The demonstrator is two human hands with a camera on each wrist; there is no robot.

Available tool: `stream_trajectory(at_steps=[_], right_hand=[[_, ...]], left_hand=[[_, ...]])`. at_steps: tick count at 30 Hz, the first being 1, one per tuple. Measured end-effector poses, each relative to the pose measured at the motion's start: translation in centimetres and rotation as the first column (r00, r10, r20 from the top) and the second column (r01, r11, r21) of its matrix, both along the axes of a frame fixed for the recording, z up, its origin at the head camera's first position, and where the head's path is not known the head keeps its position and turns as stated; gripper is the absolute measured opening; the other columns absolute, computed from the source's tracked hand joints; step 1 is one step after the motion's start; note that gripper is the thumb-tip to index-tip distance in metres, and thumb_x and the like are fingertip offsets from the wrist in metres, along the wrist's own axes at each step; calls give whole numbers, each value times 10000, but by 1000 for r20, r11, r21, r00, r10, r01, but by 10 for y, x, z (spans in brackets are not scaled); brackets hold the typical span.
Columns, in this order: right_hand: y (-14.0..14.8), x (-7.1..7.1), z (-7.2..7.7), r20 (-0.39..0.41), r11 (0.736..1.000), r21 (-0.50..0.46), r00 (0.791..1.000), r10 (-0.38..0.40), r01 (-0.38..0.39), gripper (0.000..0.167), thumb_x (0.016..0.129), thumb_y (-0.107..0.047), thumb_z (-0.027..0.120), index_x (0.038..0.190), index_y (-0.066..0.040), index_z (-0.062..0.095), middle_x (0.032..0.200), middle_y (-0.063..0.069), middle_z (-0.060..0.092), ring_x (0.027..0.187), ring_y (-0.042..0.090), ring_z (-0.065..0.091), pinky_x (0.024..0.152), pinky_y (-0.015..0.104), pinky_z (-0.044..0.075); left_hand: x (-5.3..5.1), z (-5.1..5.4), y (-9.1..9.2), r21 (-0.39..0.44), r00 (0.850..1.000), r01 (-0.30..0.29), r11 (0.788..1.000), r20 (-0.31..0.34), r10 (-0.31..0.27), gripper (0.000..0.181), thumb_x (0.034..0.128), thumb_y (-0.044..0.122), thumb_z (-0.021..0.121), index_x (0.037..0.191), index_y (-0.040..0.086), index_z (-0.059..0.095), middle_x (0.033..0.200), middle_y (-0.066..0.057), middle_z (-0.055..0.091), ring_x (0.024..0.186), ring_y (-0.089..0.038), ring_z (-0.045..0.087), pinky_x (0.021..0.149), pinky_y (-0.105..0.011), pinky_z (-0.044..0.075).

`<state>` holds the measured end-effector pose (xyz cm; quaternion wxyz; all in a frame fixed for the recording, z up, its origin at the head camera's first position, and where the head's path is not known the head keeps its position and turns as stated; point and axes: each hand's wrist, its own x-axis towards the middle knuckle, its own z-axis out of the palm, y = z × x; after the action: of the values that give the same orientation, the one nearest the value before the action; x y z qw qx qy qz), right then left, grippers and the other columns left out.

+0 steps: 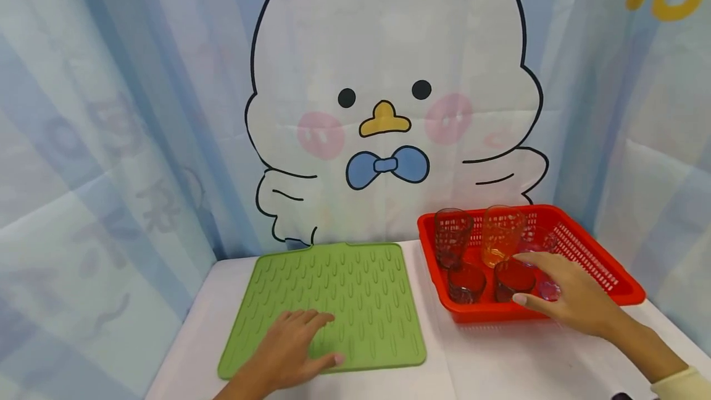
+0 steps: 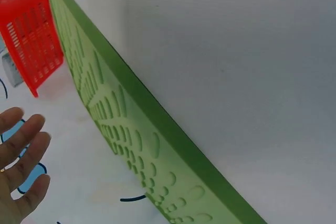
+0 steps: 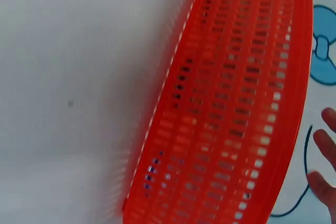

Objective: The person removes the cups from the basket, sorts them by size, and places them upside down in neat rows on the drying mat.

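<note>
My right hand (image 1: pixel 574 295) hovers at the front right of a red plastic basket (image 1: pixel 483 315), thumb and fingers spread apart near a short dark glass (image 1: pixel 513 279). Contact with that glass is not visible. Several clear and tinted glasses stand in the basket: a tall dark one (image 1: pixel 452 236), a tall amber one (image 1: pixel 502 233), a short one (image 1: pixel 466 283) and pinkish ones partly behind my hand. Over the near part of a green ridged mat (image 1: pixel 366 301), my left hand (image 1: pixel 291 347) is held with loosely extended fingers and holds nothing. The right wrist view shows the spread right-hand fingers (image 3: pixel 326 153) beyond the basket rim.
Mat and basket lie side by side on a white-covered table (image 1: pixel 500 357), with a narrow gap between them. A curtain (image 1: pixel 389 36) printed with a white cartoon bird closes off the back, and striped cloth hangs at both sides.
</note>
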<state>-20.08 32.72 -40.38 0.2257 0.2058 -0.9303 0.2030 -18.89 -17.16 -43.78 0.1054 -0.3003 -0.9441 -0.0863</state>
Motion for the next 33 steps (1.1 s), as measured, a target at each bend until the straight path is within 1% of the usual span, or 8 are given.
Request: stream_trajectory(at_steps=[2, 4, 9, 12, 17, 26, 31, 33], right_hand=[[11, -2, -1, 43, 999, -21, 998, -34, 35, 670, 751, -367, 874, 1304, -90, 615, 1259, 169, 648, 1146, 408, 558, 840, 711, 476], [22, -4, -2, 114, 996, -41, 991, -71, 76, 678, 785, -381, 849, 1329, -67, 594, 1284, 209, 620, 1163, 440, 528, 835, 718, 478], [46, -13, -5, 272, 986, -31, 951, -149, 164, 774, 846, -473, 773, 1405, -12, 500, 1371, 300, 498, 1216, 521, 419, 851, 768, 429], [58, -19, -9, 317, 981, 1, 930, -184, 194, 828, 860, -509, 744, 1438, 7, 452, 1403, 338, 446, 1230, 551, 382, 856, 788, 402], [74, -26, -12, 354, 979, 38, 913, -201, 200, 900, 842, -494, 758, 1425, 93, 404, 1354, 389, 447, 1165, 568, 414, 807, 739, 470], [91, -35, -15, 345, 969, 145, 908, -239, 200, 940, 781, -442, 814, 1328, 217, 426, 1248, 428, 486, 1077, 551, 469, 783, 695, 506], [93, -39, -16, 335, 965, 177, 910, -243, 192, 908, 745, -387, 844, 1273, 240, 453, 1166, 424, 536, 1009, 529, 537, 738, 633, 550], [94, -41, -17, 342, 964, 186, 906, -247, 193, 901, 732, -374, 853, 1254, 247, 460, 1139, 419, 547, 987, 518, 551, 730, 620, 556]], left_hand=[[0, -2, 3, 11, 1000, -2, 1000, -25, 3, 655, 891, 726, 547, 1247, 186, 655, 1159, 10, 705, 1079, -231, 660, 925, -510, 505], [0, -3, 7, 19, 1000, 2, 1000, -30, -2, 656, 897, 733, 529, 1225, 181, 665, 1120, 30, 711, 1050, -206, 663, 911, -498, 510], [-1, -3, 15, 56, 1000, 18, 998, -20, -17, 581, 903, 691, 570, 1186, 194, 674, 1023, 77, 705, 973, -144, 659, 864, -458, 517], [-3, -1, 20, 82, 999, 34, 996, -33, -32, 545, 904, 661, 597, 1163, 190, 684, 996, 84, 703, 938, -123, 655, 828, -428, 520], [-8, 3, 30, 108, 996, 60, 992, -77, -52, 524, 907, 654, 598, 1145, 197, 688, 975, 87, 706, 887, -103, 653, 761, -380, 521], [-20, 12, 54, 154, 990, 96, 983, -115, -79, 557, 896, 693, 578, 1175, 222, 682, 984, 113, 707, 837, -57, 644, 711, -278, 506], [-24, 19, 68, 183, 994, 101, 978, -62, -91, 548, 890, 676, 600, 1180, 219, 685, 987, 99, 710, 818, -59, 642, 699, -259, 499], [-26, 21, 73, 179, 995, 103, 978, -36, -98, 548, 894, 677, 593, 1184, 220, 681, 994, 91, 710, 829, -72, 648, 704, -269, 503]])
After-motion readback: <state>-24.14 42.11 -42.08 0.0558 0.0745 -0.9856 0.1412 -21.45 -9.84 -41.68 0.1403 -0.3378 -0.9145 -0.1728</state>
